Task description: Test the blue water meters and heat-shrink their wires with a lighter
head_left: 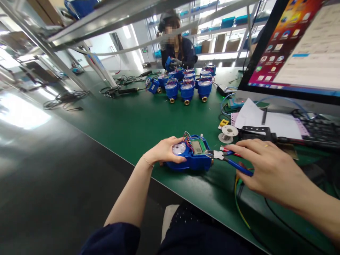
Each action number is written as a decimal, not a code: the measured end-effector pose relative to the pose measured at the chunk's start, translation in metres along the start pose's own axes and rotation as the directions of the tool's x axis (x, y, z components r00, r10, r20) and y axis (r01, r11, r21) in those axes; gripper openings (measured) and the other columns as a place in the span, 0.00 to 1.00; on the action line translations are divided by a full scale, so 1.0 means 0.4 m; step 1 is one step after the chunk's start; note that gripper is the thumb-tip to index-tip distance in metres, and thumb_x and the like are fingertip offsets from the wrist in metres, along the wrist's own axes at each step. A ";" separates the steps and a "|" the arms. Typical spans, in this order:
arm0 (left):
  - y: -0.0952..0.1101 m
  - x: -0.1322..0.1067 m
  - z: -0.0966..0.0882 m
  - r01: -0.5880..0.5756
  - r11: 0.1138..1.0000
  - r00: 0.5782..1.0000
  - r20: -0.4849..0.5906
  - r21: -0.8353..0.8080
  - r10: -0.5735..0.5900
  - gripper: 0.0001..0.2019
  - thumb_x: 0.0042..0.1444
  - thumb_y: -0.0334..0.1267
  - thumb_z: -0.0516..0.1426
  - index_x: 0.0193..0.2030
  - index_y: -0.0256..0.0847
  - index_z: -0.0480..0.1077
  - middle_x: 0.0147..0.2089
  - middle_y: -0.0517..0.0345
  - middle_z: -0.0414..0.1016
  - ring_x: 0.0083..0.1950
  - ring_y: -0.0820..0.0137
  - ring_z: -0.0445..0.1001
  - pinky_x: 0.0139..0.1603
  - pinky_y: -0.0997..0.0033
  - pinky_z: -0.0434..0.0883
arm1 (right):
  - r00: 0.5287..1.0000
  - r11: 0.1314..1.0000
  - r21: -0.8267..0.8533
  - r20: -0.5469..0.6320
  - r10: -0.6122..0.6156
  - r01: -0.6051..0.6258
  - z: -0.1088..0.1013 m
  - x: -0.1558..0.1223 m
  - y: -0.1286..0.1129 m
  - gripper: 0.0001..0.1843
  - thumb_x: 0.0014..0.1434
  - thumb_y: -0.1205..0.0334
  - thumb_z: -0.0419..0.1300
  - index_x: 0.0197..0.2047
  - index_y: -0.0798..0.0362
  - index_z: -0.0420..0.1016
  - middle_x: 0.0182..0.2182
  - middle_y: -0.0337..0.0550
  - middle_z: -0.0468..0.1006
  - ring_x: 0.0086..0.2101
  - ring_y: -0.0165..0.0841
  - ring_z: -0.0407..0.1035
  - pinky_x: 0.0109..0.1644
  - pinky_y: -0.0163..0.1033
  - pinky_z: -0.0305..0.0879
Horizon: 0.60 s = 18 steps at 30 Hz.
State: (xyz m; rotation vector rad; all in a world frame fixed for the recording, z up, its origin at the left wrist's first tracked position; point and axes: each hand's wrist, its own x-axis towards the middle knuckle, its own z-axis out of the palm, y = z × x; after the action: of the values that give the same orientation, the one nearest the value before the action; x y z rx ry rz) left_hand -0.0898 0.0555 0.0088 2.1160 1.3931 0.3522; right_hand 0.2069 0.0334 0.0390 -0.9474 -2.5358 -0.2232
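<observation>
A blue water meter lies near the front edge of the green table, its round dial on the left and an exposed circuit board with a small display on the right. Loose coloured wires rise between the two. My left hand grips the meter from the left, thumb and fingers around the dial. In my right hand is a pair of blue-handled cutting pliers, held with the handles spread. The pliers' jaws touch or hover at the display's right edge; which, I cannot tell.
Several blue water meters stand farther back, before a co-worker holding another. On the right are a wire spool, a yellow item, papers, a keyboard and a monitor. Cables lie back left; a shelf hangs overhead.
</observation>
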 end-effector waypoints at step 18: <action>0.000 0.019 0.019 -0.010 0.990 0.999 0.031 -0.138 0.015 0.34 0.41 0.51 0.61 0.57 0.43 0.64 0.52 0.52 0.65 0.49 0.63 0.68 0.52 0.61 0.67 | 0.942 0.987 -0.121 0.330 -0.056 0.101 -0.006 0.095 0.010 0.19 0.47 0.70 0.59 0.45 0.53 0.74 0.38 0.44 0.71 0.37 0.41 0.67 0.38 0.43 0.65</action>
State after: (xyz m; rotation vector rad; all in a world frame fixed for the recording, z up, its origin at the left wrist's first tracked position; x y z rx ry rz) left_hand -0.0828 0.0600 0.0021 2.0105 1.3002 0.4062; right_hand 0.1845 0.0582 0.0580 -1.0064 -2.8971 -0.2883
